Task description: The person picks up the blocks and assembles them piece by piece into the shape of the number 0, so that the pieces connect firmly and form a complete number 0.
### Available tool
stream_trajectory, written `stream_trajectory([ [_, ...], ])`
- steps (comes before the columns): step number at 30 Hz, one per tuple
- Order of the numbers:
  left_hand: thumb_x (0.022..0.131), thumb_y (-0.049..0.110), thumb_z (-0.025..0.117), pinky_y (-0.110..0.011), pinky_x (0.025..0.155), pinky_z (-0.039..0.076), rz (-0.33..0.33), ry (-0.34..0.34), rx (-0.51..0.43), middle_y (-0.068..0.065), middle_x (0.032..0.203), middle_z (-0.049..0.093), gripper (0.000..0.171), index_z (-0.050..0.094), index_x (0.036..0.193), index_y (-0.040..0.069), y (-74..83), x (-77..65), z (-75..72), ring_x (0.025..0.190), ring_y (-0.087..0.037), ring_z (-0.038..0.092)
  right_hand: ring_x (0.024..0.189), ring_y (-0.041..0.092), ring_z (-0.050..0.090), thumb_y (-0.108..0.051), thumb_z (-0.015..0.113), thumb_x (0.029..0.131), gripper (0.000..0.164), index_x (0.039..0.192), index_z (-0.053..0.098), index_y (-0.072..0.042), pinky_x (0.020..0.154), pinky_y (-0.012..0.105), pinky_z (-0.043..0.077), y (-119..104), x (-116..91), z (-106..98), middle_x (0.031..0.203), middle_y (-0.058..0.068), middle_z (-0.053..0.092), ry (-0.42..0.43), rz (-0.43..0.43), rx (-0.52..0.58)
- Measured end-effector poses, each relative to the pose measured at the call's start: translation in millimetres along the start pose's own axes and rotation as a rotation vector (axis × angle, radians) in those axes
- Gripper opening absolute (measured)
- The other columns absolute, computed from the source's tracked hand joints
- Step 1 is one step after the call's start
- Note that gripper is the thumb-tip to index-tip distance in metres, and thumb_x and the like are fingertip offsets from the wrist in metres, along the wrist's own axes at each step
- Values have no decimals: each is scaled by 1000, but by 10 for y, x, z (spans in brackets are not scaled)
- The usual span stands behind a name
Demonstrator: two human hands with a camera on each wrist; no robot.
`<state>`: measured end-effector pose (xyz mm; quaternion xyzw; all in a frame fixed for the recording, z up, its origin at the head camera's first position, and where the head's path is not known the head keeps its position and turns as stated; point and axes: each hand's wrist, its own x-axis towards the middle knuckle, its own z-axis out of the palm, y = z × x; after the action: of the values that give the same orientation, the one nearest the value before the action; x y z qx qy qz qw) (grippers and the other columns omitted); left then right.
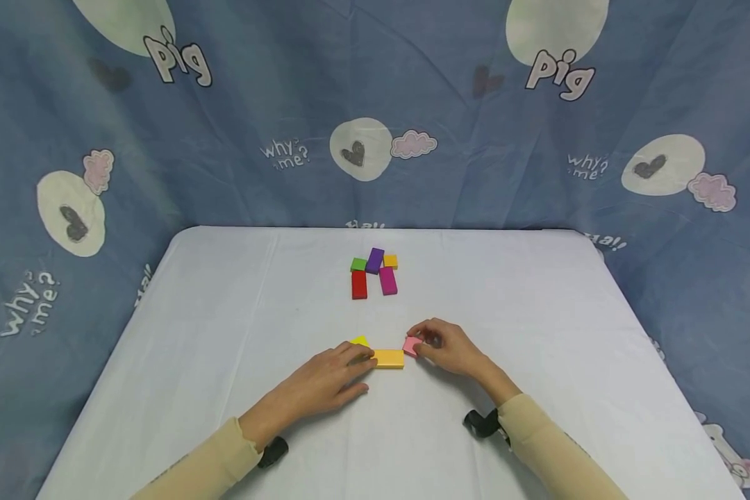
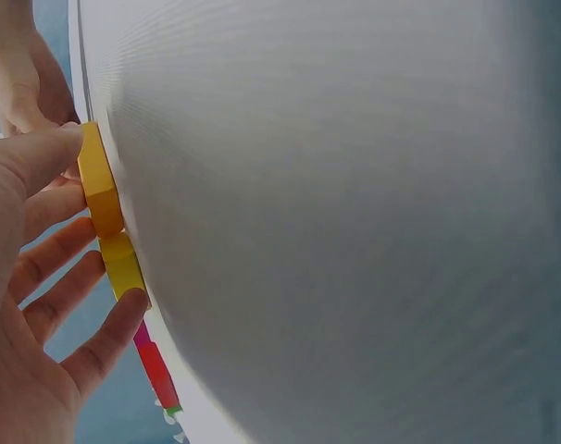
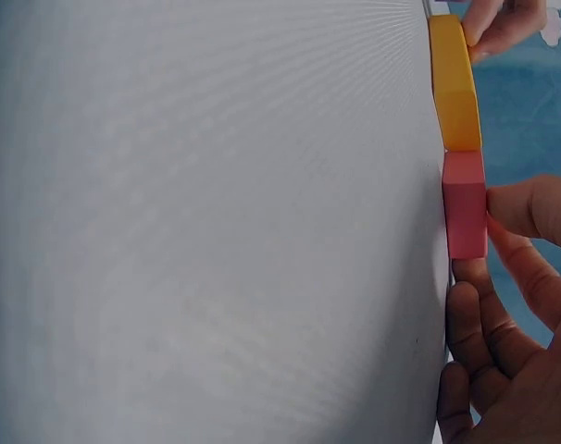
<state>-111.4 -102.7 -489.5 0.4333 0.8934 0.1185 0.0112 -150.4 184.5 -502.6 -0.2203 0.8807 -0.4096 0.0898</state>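
Note:
A flat yellow-orange block [image 1: 389,359] lies lengthwise on the white table, its left end under the fingertips of my left hand [image 1: 331,378]. That hand's fingers are spread and fairly straight. A smaller yellow block [image 2: 121,264] sits at the orange block's left end, partly hidden by the hand in the head view. At the right end is a pink block [image 3: 466,203], close against the orange one. My right hand [image 1: 453,347] pinches the pink block between thumb and fingertips, with the other fingers curled beside it.
Farther back on the table stands a loose cluster: a green block [image 1: 359,264], a purple block [image 1: 375,260], a small orange block [image 1: 390,262], a red block [image 1: 359,285] and a magenta block [image 1: 388,280]. A blue printed cloth [image 1: 225,139] hangs behind the table [image 1: 537,292].

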Motion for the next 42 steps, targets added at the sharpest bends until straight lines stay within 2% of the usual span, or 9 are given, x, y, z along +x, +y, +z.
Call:
stream_trajectory([
  [5, 97, 37, 60, -36, 95, 48, -2, -3, -1, 0, 135, 53, 45, 59, 136, 16, -1, 2, 2, 123, -18, 48, 83, 15, 52, -11, 68, 90, 25, 115, 67, -10, 71, 28, 46, 9, 4, 5, 90, -6, 60, 8, -12, -7],
  [9, 96, 38, 61, -36, 95, 48, -6, -6, 6, -1, 136, 52, 46, 59, 137, 16, -5, 8, -1, 124, -18, 48, 83, 16, 53, -16, 69, 91, 36, 125, 62, -8, 71, 31, 47, -9, 4, 12, 94, -2, 60, 48, -29, -20],
  [11, 96, 37, 62, -36, 95, 49, -3, -5, 6, 0, 136, 53, 46, 59, 137, 16, -8, 8, -2, 124, -18, 48, 86, 16, 55, -21, 70, 90, 41, 129, 60, -10, 73, 33, 48, -35, -22, 19, 99, 0, 60, 76, -46, -66],
  [16, 97, 36, 61, -37, 94, 49, 10, -1, 1, -1, 136, 53, 45, 59, 136, 16, -16, -3, 7, 124, -19, 48, 106, 18, 55, -36, 71, 87, 49, 132, 60, -19, 87, 41, 48, -157, -186, 57, 119, 2, 59, 102, -192, -333],
  [19, 97, 38, 61, -37, 94, 49, 9, -3, 6, -1, 136, 53, 45, 59, 136, 16, -16, -5, 8, 124, -18, 48, 117, 22, 51, -42, 69, 87, 52, 135, 59, -21, 90, 45, 46, -237, -298, 88, 130, 4, 55, 89, -285, -475],
  [21, 96, 38, 61, -36, 95, 49, 2, -7, 9, 0, 137, 53, 46, 59, 137, 16, -15, -5, 7, 124, -18, 48, 122, 24, 48, -45, 67, 89, 55, 137, 57, -22, 92, 47, 45, -274, -363, 112, 136, 6, 52, 64, -306, -542],
  [27, 95, 38, 62, -36, 95, 49, -2, -11, 5, -1, 137, 53, 47, 59, 137, 16, -15, -8, 7, 124, -18, 48, 132, 28, 41, -52, 63, 90, 66, 146, 48, -19, 95, 49, 45, -340, -503, 164, 150, 10, 41, -21, -287, -635],
  [34, 95, 37, 63, -35, 93, 49, 19, 4, 18, -1, 135, 53, 45, 60, 135, 15, -21, -5, 7, 122, -18, 49, 131, 28, 43, -54, 61, 91, 67, 148, 44, -21, 95, 49, 45, -378, -571, 196, 151, 8, 39, -93, -243, -667],
  [42, 96, 37, 61, -36, 97, 47, 31, 9, 16, 0, 133, 56, 41, 63, 132, 16, -42, 11, -9, 121, -17, 50, 129, 26, 46, -49, 63, 92, 66, 148, 42, -21, 93, 46, 46, -369, -589, 205, 153, 6, 37, -109, -234, -669],
])
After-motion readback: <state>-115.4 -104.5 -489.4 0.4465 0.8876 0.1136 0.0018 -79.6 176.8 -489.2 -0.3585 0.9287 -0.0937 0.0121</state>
